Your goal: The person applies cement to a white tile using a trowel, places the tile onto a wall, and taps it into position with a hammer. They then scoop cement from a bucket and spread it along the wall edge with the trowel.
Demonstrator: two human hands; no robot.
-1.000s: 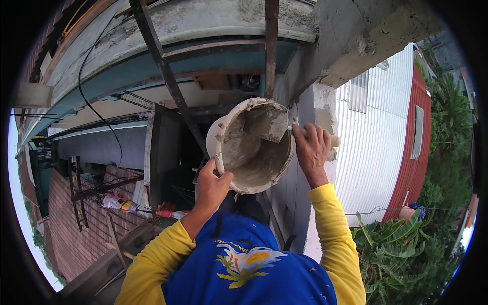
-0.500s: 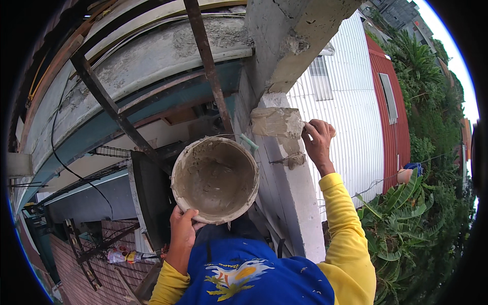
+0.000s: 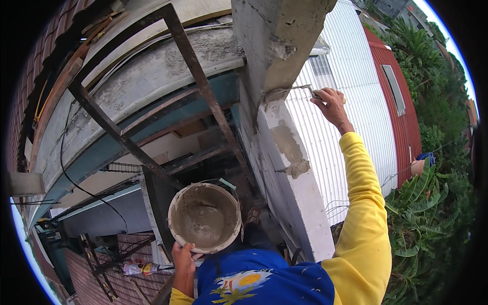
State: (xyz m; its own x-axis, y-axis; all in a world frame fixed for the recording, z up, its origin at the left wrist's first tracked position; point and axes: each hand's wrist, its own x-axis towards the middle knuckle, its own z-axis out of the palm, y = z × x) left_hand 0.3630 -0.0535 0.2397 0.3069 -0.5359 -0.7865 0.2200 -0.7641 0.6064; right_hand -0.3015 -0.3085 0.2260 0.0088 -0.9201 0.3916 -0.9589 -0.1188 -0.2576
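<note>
My left hand (image 3: 185, 262) grips the near rim of a round bucket (image 3: 227, 200) smeared with mortar. Wet grey mortar (image 3: 203, 218) lies in its bottom, and its wire handle carries a pale green grip. Out to the right, the fingers of my right hand (image 3: 333, 107) are closed round the handle of a trowel (image 3: 308, 87). The blade, seen nearly edge-on, is at the gap between a concrete beam (image 3: 284, 48) and the top of a pale wall (image 3: 305, 208). A damp mortar patch (image 3: 288, 145) marks that wall below the trowel.
Rusty metal frame bars (image 3: 190, 56) cross at upper left, before a concrete ledge (image 3: 162, 66). A dark cable (image 3: 81, 180) hangs there. Far below left lies a reddish tiled roof (image 3: 81, 269). Corrugated white sheeting (image 3: 351, 76) and green plants (image 3: 422, 203) lie beyond the wall.
My right hand has moved up and away with the trowel, whose blade turned from flat on the wall to edge-on at the beam. The bucket sits lower in view, still in my left hand.
</note>
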